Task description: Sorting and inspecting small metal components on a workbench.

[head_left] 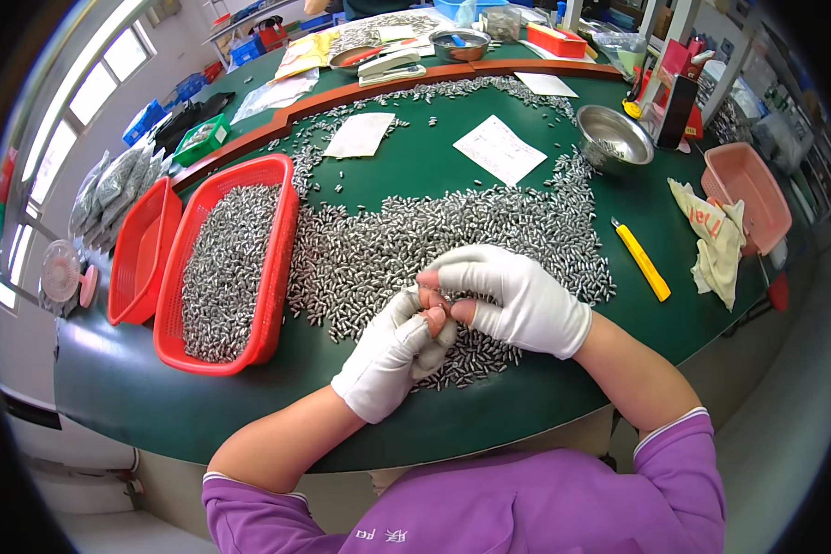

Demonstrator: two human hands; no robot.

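Note:
Both hands wear white gloves with some bare fingertips, and they meet over a broad heap of small shiny metal parts point(388, 240) spread on the green table. My left hand point(397, 343) is closed, its thumb and fingers pinched together. My right hand point(517, 300) also pinches, thumb and forefinger touching the left fingertips. Whatever lies between the fingers is too small and too covered to make out. Left of the hands stands a red plastic basket point(286, 263) filled with the same kind of metal parts.
An empty red basket point(131, 268) leans beside the full one. Two paper sheets, one the written sheet point(499, 150), lie beyond the heap. To the right are a steel bowl point(616, 134), a yellow utility knife point(642, 260), a cloth point(711, 240) and a pink basket point(752, 198). A wooden strip point(342, 92) borders the far side.

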